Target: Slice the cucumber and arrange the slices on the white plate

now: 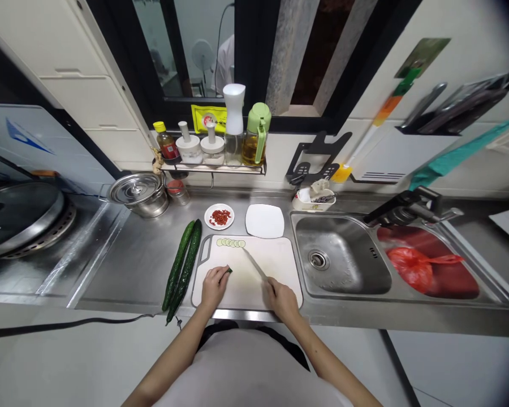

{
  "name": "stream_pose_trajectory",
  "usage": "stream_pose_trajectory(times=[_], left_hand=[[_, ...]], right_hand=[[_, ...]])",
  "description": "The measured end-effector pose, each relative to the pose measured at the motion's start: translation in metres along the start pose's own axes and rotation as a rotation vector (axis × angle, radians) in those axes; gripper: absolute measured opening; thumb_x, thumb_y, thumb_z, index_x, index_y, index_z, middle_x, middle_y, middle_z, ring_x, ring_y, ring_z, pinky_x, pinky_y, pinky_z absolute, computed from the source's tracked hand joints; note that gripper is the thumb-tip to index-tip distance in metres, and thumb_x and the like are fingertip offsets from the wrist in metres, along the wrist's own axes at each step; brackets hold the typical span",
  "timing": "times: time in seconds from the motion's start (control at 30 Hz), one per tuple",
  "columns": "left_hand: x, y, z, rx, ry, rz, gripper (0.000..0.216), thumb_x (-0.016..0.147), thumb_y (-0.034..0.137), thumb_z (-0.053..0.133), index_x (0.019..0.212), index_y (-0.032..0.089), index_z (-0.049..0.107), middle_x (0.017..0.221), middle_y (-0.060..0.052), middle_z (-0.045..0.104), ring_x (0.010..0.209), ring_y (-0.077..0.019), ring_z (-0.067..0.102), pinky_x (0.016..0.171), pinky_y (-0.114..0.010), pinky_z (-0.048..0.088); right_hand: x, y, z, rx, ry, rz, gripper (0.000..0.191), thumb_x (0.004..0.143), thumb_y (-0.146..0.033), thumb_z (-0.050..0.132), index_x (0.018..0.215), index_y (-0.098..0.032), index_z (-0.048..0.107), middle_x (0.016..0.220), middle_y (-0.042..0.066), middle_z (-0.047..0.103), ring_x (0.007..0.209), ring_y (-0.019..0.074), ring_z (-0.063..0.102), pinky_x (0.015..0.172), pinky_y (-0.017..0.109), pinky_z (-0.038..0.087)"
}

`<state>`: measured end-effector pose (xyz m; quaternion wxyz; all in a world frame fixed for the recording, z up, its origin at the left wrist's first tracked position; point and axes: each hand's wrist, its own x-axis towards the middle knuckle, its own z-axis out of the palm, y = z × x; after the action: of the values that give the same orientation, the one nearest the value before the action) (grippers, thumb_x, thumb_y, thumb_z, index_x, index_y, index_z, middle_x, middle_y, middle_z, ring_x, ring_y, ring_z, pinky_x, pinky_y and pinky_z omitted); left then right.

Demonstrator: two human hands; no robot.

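clearly, the right hand [283, 298] grips a knife [255, 264] while the left hand [213, 286] curls round a dark green piece [229, 271].

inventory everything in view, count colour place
cutting board: 1, white, centre
cucumbers: 2, dark green, left of board
cucumber slices: about six, pale green, on board
knife: 1, silvery, over board
plates: 2, white, behind board
red bits: many, red, round plate
pot: 1, silver, back left
pan: 1, dark, far left
containers: 5, mixed, wall rack
packet: 1, yellow, behind containers
basins: 2, silver and red, right
bag: 1, red, right basin
faucet: 1, black, behind basins
left hand: 1, bare, holding green piece
right hand: 1, bare, gripping knife
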<state>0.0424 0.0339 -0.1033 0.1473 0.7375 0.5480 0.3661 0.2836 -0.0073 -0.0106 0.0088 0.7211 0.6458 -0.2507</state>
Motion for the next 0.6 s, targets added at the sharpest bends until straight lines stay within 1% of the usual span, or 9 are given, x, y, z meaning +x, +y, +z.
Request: stream_pose_trajectory(times=[0.1, 0.2, 0.33, 0.47, 0.6], left_hand=[[-0.001, 0.000, 0.000, -0.005, 0.002, -0.002, 0.025, 0.092, 0.026, 0.052, 0.113, 0.024, 0.067, 0.097, -0.006, 0.069, 0.092, -0.0185, 0.062, 0.080, -0.033, 0.052], [0.000, -0.001, -0.001, -0.021, 0.008, 0.007, 0.025, 0.093, 0.026, 0.051, 0.112, 0.024, 0.068, 0.096, -0.006, 0.069, 0.090, -0.0175, 0.062, 0.079, -0.032, 0.053], [0.001, -0.005, 0.001, -0.036, 0.018, 0.043, 0.025, 0.093, 0.026, 0.050, 0.112, 0.025, 0.067, 0.096, -0.006, 0.068, 0.090, -0.0170, 0.062, 0.079, -0.032, 0.053], [0.001, -0.008, 0.001, -0.044, 0.017, 0.056, 0.025, 0.093, 0.025, 0.051, 0.111, 0.024, 0.067, 0.095, -0.006, 0.069, 0.090, -0.0170, 0.062, 0.079, -0.032, 0.053], [0.001, -0.009, 0.001, -0.049, 0.003, 0.056, 0.023, 0.093, 0.025, 0.050, 0.108, 0.024, 0.068, 0.096, -0.006, 0.069, 0.091, -0.0174, 0.062, 0.080, -0.033, 0.053]], right_hand=[[0.004, -0.010, -0.001, 0.034, -0.054, -0.011, 0.038, 0.100, -0.034, 0.027, 0.108, -0.019, 0.060, 0.088, 0.006, 0.071, 0.085, 0.0184, 0.065, 0.066, 0.025, 0.035], [0.008, -0.021, -0.003, 0.020, -0.094, -0.053, 0.036, 0.100, -0.034, 0.028, 0.100, -0.018, 0.060, 0.086, 0.006, 0.070, 0.082, 0.0183, 0.064, 0.063, 0.025, 0.033], [0.009, -0.037, -0.004, -0.061, -0.149, -0.117, 0.030, 0.098, -0.032, 0.032, 0.104, -0.018, 0.058, 0.089, 0.007, 0.070, 0.083, 0.0192, 0.064, 0.064, 0.025, 0.033], [0.009, -0.052, -0.003, -0.115, -0.161, -0.167, 0.030, 0.098, -0.028, 0.031, 0.108, -0.017, 0.056, 0.090, 0.009, 0.070, 0.086, 0.0213, 0.065, 0.066, 0.027, 0.035], [0.008, -0.060, 0.000, -0.142, -0.161, -0.198, 0.031, 0.098, -0.026, 0.030, 0.109, -0.017, 0.056, 0.089, 0.010, 0.070, 0.087, 0.0226, 0.066, 0.069, 0.028, 0.038]])
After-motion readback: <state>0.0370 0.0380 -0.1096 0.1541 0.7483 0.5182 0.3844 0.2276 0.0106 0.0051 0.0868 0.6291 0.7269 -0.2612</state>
